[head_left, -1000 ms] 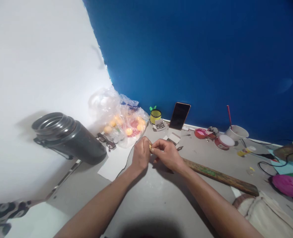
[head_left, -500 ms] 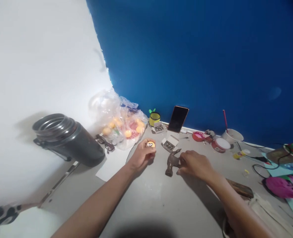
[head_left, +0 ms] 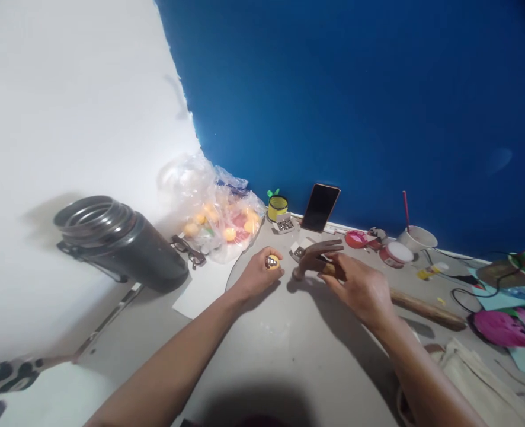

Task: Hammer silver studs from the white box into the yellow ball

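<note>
In the middle of the table, my left hand [head_left: 259, 273] is closed round a small yellow round piece [head_left: 272, 261] with shiny metal bits on its face. Its underside is hidden by the fingers. My right hand [head_left: 362, 287] grips a claw hammer [head_left: 313, 258] close under the head, and the wooden handle [head_left: 426, 308] reaches out to the right behind the wrist. The hammer head is tilted, its claw pointing to the right and slightly up. Behind the head, partly covered, lies an open small box [head_left: 298, 252] of metal pieces.
A second box of metal pieces [head_left: 284, 225], a yellow mesh cup [head_left: 277, 209] and a propped phone [head_left: 321, 207] stand along the wall. Left are a dark flask [head_left: 124, 249], glasses [head_left: 189, 252] and a plastic bag with orange balls [head_left: 227, 222]. Right are a white cup [head_left: 418, 238] and a pink item [head_left: 506, 328].
My right hand has lifted and turned the hammer, so its head now rises before the nearer box and more of the handle shows. My left hand has barely moved, tilting the yellow piece slightly.
</note>
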A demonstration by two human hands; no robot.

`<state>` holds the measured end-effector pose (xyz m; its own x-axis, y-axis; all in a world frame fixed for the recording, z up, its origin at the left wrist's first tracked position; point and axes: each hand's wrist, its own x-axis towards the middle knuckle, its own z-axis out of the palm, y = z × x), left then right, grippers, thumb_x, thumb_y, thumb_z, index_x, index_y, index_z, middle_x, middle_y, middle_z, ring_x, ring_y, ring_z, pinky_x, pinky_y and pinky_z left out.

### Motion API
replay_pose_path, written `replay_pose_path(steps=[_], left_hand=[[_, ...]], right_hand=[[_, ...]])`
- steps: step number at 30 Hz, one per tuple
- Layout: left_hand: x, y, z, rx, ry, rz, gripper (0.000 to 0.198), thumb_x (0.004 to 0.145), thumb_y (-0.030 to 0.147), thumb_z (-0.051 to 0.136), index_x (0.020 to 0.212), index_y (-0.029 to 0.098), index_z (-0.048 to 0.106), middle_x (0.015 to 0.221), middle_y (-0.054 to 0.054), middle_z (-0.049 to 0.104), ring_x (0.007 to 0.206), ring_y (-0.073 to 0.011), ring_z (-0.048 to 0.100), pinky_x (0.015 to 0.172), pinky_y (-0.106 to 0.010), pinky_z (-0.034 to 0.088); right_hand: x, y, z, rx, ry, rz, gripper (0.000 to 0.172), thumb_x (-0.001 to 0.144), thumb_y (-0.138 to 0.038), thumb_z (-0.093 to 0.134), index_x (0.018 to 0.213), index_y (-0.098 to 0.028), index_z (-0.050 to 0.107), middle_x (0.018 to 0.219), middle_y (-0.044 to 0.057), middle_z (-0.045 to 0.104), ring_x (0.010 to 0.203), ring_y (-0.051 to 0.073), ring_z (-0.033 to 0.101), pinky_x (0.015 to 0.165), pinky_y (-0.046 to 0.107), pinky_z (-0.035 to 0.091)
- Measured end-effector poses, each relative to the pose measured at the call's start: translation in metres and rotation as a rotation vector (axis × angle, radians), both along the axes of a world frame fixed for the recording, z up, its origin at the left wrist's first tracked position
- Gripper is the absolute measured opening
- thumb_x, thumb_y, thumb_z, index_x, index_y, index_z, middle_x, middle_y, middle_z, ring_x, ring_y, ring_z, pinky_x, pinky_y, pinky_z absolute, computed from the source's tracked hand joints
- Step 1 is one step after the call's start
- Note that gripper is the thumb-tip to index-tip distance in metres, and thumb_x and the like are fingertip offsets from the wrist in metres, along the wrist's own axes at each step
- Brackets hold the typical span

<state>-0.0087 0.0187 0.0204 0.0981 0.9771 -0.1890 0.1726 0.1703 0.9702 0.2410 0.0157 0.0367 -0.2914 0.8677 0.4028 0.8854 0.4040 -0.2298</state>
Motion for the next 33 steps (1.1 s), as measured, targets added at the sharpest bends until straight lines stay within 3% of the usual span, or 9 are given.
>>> replay_pose_path(steps=[4,8,11,14,17,22,25,28,33], left_hand=[[0.006,-0.004,-0.003,0.092,0.138,-0.035,0.015,0.07,0.025,0.067,0.08,0.018,0.057,0.071,0.002,0.059,0.062,-0.0117,0.05,0.052,-0.022,0.034],[0.013,-0.007,-0.007,0.117,0.217,-0.05,0.013,0.07,0.02,0.061,0.076,0.02,0.05,0.068,0.004,0.054,0.062,-0.012,0.047,0.051,-0.023,0.03],[0.015,-0.008,-0.008,0.108,0.231,-0.023,0.013,0.069,0.018,0.059,0.076,0.021,0.049,0.065,0.005,0.05,0.06,-0.0118,0.044,0.051,-0.024,0.028],[0.015,-0.007,-0.008,0.131,0.235,-0.053,0.012,0.069,0.018,0.061,0.079,0.019,0.054,0.071,0.002,0.057,0.065,-0.0142,0.05,0.055,-0.025,0.033],[0.014,-0.006,-0.009,0.143,0.224,-0.086,0.012,0.071,0.021,0.063,0.081,0.018,0.057,0.079,-0.001,0.063,0.073,-0.0173,0.056,0.061,-0.026,0.038],[0.016,-0.007,-0.008,0.127,0.239,-0.064,0.014,0.07,0.018,0.064,0.084,0.018,0.06,0.078,-0.001,0.063,0.072,-0.017,0.055,0.061,-0.026,0.038],[0.016,-0.007,-0.013,0.157,0.263,-0.071,0.013,0.071,0.017,0.061,0.083,0.019,0.057,0.078,0.0,0.062,0.072,-0.0172,0.056,0.061,-0.026,0.038],[0.016,-0.007,-0.019,0.171,0.342,-0.044,0.012,0.072,0.016,0.058,0.082,0.02,0.053,0.074,0.001,0.061,0.069,-0.0173,0.055,0.059,-0.026,0.035],[0.016,-0.007,-0.021,0.167,0.487,-0.012,0.012,0.071,0.017,0.06,0.083,0.02,0.058,0.076,-0.002,0.066,0.068,-0.0192,0.057,0.06,-0.027,0.035]], right_hand=[[-0.014,-0.007,-0.007,0.278,0.084,0.136,0.019,0.097,-0.034,0.063,0.088,-0.019,0.069,0.082,0.009,0.073,0.073,0.021,0.065,0.066,0.03,0.043],[-0.02,-0.012,-0.011,0.345,0.07,0.167,0.021,0.099,-0.028,0.06,0.083,-0.019,0.069,0.076,0.007,0.07,0.069,0.02,0.062,0.065,0.031,0.043],[-0.018,-0.014,-0.008,0.393,0.075,0.111,0.018,0.098,-0.029,0.063,0.087,-0.021,0.073,0.078,0.008,0.071,0.071,0.021,0.063,0.068,0.032,0.045],[-0.017,-0.016,-0.005,0.391,0.092,0.097,0.016,0.098,-0.03,0.063,0.09,-0.022,0.075,0.081,0.009,0.072,0.076,0.022,0.064,0.071,0.033,0.047],[-0.019,-0.018,-0.003,0.321,0.101,0.188,0.016,0.099,-0.027,0.061,0.095,-0.022,0.076,0.081,0.008,0.072,0.078,0.022,0.065,0.072,0.033,0.047],[-0.019,-0.019,0.001,0.43,0.125,0.111,0.015,0.096,-0.026,0.066,0.085,-0.02,0.074,0.077,0.008,0.071,0.072,0.021,0.063,0.068,0.032,0.043],[-0.02,-0.018,0.002,0.397,0.089,0.147,0.017,0.099,-0.026,0.062,0.088,-0.02,0.074,0.081,0.008,0.073,0.073,0.02,0.063,0.068,0.032,0.043],[-0.021,-0.019,0.004,0.357,0.058,0.184,0.018,0.101,-0.025,0.06,0.093,-0.02,0.075,0.082,0.008,0.074,0.073,0.02,0.064,0.068,0.031,0.044],[-0.024,-0.023,0.006,0.431,0.073,0.119,0.017,0.099,-0.027,0.064,0.087,-0.02,0.074,0.078,0.007,0.071,0.071,0.02,0.062,0.067,0.031,0.043]])
